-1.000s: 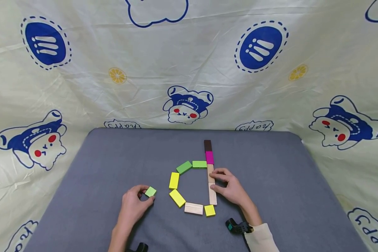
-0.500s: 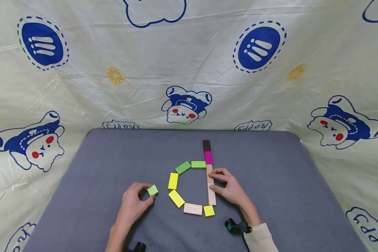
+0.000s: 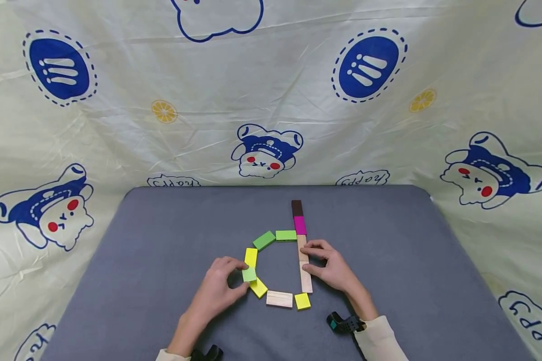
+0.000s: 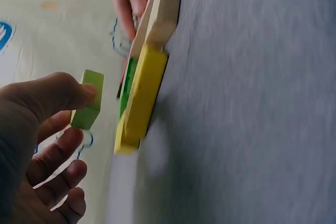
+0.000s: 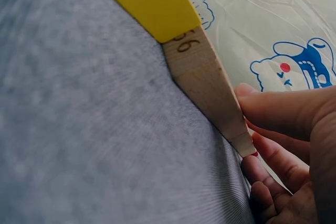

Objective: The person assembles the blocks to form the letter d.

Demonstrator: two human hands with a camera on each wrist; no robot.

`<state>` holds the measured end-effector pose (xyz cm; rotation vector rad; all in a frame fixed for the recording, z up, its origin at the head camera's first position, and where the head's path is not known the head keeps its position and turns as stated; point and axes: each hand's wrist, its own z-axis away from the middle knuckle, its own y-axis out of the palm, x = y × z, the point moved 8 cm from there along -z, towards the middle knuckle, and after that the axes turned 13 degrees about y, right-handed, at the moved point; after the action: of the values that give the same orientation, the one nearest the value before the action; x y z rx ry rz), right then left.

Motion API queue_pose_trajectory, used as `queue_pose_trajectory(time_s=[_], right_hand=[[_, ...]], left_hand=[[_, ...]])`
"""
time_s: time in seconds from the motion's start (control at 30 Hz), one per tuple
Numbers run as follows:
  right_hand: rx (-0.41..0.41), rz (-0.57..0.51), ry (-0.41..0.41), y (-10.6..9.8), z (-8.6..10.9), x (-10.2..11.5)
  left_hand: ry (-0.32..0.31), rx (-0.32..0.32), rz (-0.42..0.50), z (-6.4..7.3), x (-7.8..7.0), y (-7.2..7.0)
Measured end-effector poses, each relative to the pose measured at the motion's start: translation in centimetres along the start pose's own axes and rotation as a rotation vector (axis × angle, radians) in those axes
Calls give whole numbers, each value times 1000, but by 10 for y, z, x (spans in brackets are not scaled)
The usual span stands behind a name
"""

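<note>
My left hand (image 3: 224, 285) pinches a small light green wooden block (image 3: 249, 275) between thumb and fingers. In the head view the block overlaps two yellow blocks, an upper one (image 3: 251, 257) and a lower one (image 3: 259, 288). The left wrist view shows the light green block (image 4: 87, 100) held apart from the yellow blocks (image 4: 147, 87). My right hand (image 3: 331, 268) rests its thumb and fingertips on a straight column of plain wooden blocks (image 3: 305, 280). Seen from the right wrist, the thumb touches the edge of the plain blocks (image 5: 207, 85).
Above the plain blocks are a magenta block (image 3: 300, 225) and a dark brown block (image 3: 296, 207). Two green blocks (image 3: 264, 240), a lying plain block (image 3: 279, 299) and a small yellow block (image 3: 302, 301) continue the loop on the grey table (image 3: 171, 225). A patterned sheet (image 3: 208, 90) hangs behind.
My left hand has moved right with the light green block, from beside the loop to above its yellow blocks. My right hand stays on the plain column.
</note>
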<state>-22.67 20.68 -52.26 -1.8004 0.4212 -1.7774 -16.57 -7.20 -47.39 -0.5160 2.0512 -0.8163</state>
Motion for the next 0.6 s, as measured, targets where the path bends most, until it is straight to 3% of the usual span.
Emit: queue_pose_trajectory(time_s=[0.3, 0.6], right_hand=[[-9, 4, -20, -1, -1, 0], [-17, 17, -56, -1, -1, 0]], left_hand=[[73, 75, 100, -12, -28, 26], [145, 99, 112, -19, -55, 53]])
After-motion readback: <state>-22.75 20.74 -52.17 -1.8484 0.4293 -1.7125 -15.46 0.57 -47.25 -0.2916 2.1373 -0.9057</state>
